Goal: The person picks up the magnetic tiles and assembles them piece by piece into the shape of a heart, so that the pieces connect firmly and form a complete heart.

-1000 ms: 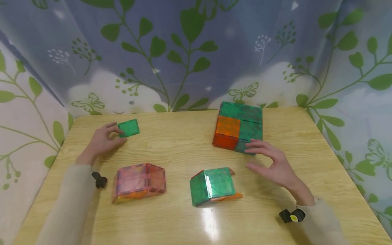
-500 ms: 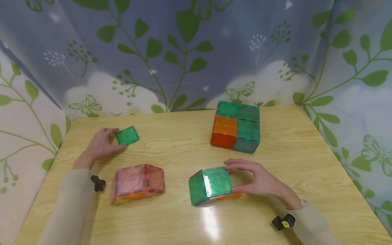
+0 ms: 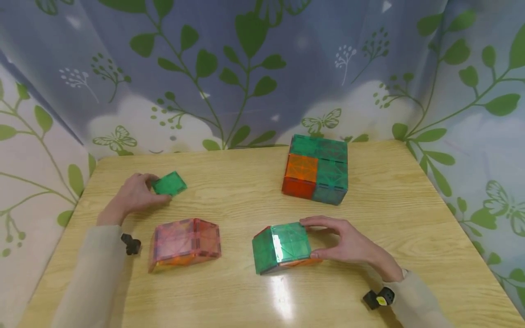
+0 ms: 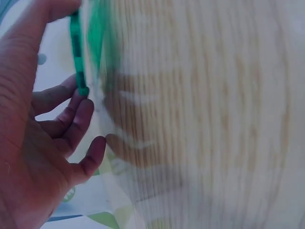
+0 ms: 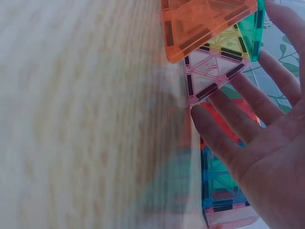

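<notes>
In the head view, my left hand (image 3: 137,193) pinches a green square magnetic tile (image 3: 169,183) at the back left of the table. Seen edge-on in the left wrist view, the tile (image 4: 78,52) has its lower end at the fingertips, with the thumb at its upper end. My right hand (image 3: 348,239) grips the right end of a tent-shaped green magnetic-tile structure (image 3: 291,243), thumb on the near edge and index finger on the far one. The right wrist view shows its triangular end side, an orange triangle tile (image 5: 207,24) with pink and yellow triangle tiles (image 5: 212,69) behind.
A similar tent-shaped structure of pink and orange tiles (image 3: 176,239) stands at front left. At back right sits a box of green and orange tiles (image 3: 316,168). The wooden table (image 3: 229,182) is backed by a leaf-patterned curtain (image 3: 229,105).
My right hand has moved left from the box onto the green structure and taken hold of its end. My left hand has turned the green tile and drawn it slightly nearer.
</notes>
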Demonstrator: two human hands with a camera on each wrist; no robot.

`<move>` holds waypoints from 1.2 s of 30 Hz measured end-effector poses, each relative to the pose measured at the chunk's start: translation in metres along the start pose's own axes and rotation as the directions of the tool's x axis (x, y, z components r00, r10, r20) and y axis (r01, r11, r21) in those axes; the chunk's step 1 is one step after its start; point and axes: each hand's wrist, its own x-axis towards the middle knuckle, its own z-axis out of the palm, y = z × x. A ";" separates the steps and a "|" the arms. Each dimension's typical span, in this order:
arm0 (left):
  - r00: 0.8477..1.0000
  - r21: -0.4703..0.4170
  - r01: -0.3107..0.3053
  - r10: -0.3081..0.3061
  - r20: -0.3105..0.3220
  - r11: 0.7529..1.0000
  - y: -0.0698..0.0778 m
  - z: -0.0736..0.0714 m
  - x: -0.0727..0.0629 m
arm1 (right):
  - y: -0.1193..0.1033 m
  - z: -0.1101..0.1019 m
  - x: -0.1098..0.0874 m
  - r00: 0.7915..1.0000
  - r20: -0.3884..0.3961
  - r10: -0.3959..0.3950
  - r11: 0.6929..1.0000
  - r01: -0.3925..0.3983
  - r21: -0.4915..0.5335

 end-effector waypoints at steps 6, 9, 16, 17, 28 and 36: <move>0.999 -0.078 -0.024 0.020 -0.050 0.997 0.012 -0.008 -0.007 | 0.003 0.002 -0.001 1.000 -0.007 0.007 1.000 -0.007 0.007; 0.992 -0.097 -0.080 0.070 -0.106 0.992 0.026 -0.014 -0.013 | 0.004 0.002 -0.002 1.000 -0.008 0.011 1.000 -0.011 0.020; 0.967 -0.083 -0.176 0.157 -0.201 0.981 0.081 -0.028 -0.031 | 0.004 0.003 -0.003 1.000 -0.008 0.023 0.999 -0.023 0.034; 0.961 -0.087 -0.192 0.170 -0.217 0.977 0.089 -0.029 -0.034 | 0.004 0.003 -0.003 1.000 -0.009 0.024 0.999 -0.024 0.034; 0.830 -0.048 -0.479 0.434 -0.351 0.877 0.165 -0.009 -0.067 | 0.004 -0.001 -0.007 0.999 -0.025 0.028 0.999 -0.027 0.029; 0.856 -0.069 -0.490 0.464 -0.230 0.869 0.211 0.024 -0.077 | 0.008 -0.005 -0.013 0.998 -0.052 0.044 0.998 -0.041 0.052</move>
